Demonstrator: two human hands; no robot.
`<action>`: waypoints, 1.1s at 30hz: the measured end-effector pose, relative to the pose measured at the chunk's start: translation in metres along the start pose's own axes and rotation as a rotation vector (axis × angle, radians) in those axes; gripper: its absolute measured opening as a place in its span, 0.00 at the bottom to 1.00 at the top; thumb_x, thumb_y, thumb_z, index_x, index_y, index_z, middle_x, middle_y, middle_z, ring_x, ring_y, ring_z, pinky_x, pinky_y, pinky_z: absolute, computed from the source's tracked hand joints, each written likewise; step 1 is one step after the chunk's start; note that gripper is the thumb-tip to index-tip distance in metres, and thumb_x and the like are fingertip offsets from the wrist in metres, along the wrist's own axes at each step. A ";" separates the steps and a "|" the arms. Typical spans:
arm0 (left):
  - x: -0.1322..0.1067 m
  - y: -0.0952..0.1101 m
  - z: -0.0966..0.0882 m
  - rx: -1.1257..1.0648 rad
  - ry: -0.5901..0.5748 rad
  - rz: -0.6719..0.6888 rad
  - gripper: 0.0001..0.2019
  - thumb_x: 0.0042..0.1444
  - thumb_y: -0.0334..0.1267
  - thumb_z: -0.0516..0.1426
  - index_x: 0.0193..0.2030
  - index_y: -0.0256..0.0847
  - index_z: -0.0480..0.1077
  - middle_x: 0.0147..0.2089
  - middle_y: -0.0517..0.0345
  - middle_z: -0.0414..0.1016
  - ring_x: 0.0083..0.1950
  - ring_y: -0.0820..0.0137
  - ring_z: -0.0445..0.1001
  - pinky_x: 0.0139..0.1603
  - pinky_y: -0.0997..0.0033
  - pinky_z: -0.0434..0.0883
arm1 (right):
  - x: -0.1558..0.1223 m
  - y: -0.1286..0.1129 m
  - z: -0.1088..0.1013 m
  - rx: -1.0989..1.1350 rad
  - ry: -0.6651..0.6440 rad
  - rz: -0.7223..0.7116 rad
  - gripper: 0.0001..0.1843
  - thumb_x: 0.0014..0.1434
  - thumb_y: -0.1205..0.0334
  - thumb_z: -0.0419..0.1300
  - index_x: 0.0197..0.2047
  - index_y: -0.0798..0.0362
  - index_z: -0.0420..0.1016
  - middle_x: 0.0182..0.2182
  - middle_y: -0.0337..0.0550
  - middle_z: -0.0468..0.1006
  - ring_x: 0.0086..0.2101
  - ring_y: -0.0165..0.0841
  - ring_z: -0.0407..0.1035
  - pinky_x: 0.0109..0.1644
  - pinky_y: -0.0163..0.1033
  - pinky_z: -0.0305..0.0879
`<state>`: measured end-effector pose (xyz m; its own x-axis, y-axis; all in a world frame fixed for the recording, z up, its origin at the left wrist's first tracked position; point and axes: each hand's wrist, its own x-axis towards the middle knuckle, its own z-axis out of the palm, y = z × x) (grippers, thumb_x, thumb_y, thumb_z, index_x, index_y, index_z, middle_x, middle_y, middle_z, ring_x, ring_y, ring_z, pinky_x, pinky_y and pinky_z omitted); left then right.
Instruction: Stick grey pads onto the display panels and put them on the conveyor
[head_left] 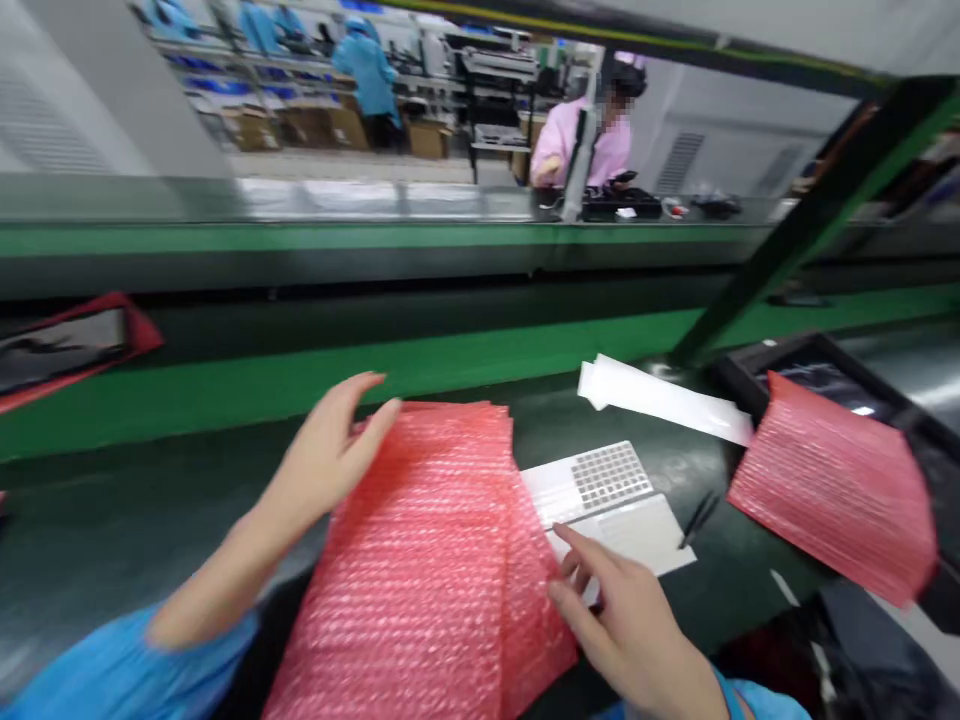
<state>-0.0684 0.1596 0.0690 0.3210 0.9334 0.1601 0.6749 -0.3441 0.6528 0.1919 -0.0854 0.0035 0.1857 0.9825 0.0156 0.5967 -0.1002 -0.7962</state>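
A stack of red bubble-wrap bags (420, 560) lies in front of me, its sheets slightly fanned to the right. My left hand (322, 450) is at the stack's upper left edge, thumb and fingers apart, with nothing seen in its grasp. My right hand (630, 625) hovers by the right edge, index finger and thumb spread, the other fingers curled; whether it touches the bags I cannot tell. Partly under that hand and the bags is a white sheet of stickers (611, 480) with a grid of small labels.
White paper strips (667, 400) lie behind the sticker sheet. To the right, another red bubble-wrap bag (840, 485) rests against a black tray (810, 355). A green slanted post (810, 230) rises there. A dark flat device on red wrap (67, 345) is at far left. A person in pink (559, 135) works across the line.
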 end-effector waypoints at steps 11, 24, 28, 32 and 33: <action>-0.084 -0.083 0.045 0.039 0.144 -0.040 0.35 0.66 0.58 0.54 0.71 0.96 0.38 0.77 1.10 0.35 0.82 0.51 0.45 0.81 0.41 0.51 | -0.019 0.188 -0.162 -0.788 0.776 0.116 0.39 0.69 0.30 0.47 0.48 0.56 0.84 0.60 0.70 0.74 0.58 0.62 0.68 0.61 0.68 0.65; -0.106 -0.059 0.044 -0.219 -0.035 -0.136 0.37 0.69 0.62 0.52 0.78 0.46 0.58 0.85 0.48 0.30 0.84 0.49 0.36 0.80 0.40 0.46 | 0.000 0.077 -0.116 -0.548 0.875 -0.215 0.05 0.66 0.60 0.55 0.42 0.51 0.70 0.55 0.64 0.77 0.58 0.55 0.70 0.63 0.66 0.64; -0.109 -0.055 0.044 -0.340 -0.016 -0.133 0.41 0.70 0.64 0.48 0.81 0.42 0.49 0.85 0.47 0.32 0.84 0.54 0.34 0.80 0.44 0.41 | 0.009 -0.020 -0.012 -0.377 0.431 -0.627 0.09 0.66 0.73 0.54 0.42 0.49 0.69 0.70 0.56 0.68 0.68 0.46 0.64 0.67 0.54 0.67; -0.112 -0.060 0.048 -0.453 0.014 -0.109 0.41 0.72 0.64 0.45 0.82 0.42 0.46 0.84 0.47 0.39 0.84 0.55 0.38 0.80 0.46 0.40 | 0.012 -0.062 0.099 -0.437 0.161 -0.699 0.05 0.66 0.69 0.57 0.42 0.52 0.74 0.68 0.59 0.73 0.67 0.49 0.67 0.67 0.53 0.72; -0.113 -0.064 0.050 -0.469 0.023 -0.091 0.39 0.72 0.62 0.45 0.82 0.44 0.47 0.84 0.49 0.40 0.83 0.55 0.39 0.80 0.46 0.41 | 0.011 -0.064 0.117 -0.460 0.130 -0.701 0.04 0.66 0.67 0.59 0.42 0.53 0.76 0.65 0.60 0.76 0.64 0.50 0.72 0.65 0.53 0.74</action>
<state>-0.1147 0.0706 -0.0278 0.2557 0.9616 0.0996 0.3257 -0.1827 0.9277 0.0644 -0.0494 -0.0160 -0.2744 0.8179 0.5058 0.8599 0.4441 -0.2517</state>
